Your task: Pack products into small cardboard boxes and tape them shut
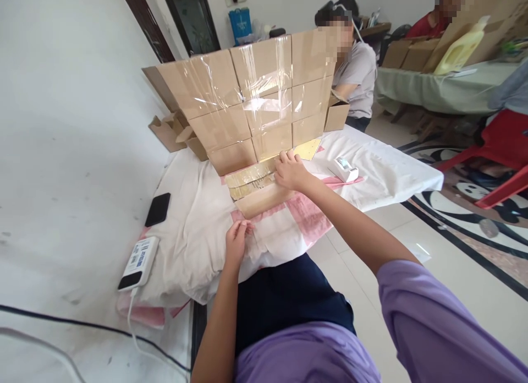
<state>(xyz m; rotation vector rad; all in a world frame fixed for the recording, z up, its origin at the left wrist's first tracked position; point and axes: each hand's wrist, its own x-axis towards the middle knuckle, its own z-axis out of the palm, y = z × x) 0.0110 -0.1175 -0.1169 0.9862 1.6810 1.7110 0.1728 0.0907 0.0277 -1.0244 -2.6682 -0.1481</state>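
Note:
A tall cardboard panel [268,109] of taped-together box sections stands tilted on the table, clear shiny tape across its face. At its foot lies a narrow cardboard strip [268,200] with a torn yellowish part [252,179]. My right hand [291,171] has its fingers curled down over the strip, close to the panel's lower edge. By the strip's near left corner, my left hand [236,238] is closed in a pinch. Whatever is between those fingertips is too small to make out. A white tape dispenser [345,170] sits right of my right hand.
A black phone [158,209] and a white power strip [138,263] with a cable lie at the table's left side. Small open boxes [169,131] stand behind the panel. One person [358,69] sits behind it, and another is further back. A red chair [495,152] stands at right.

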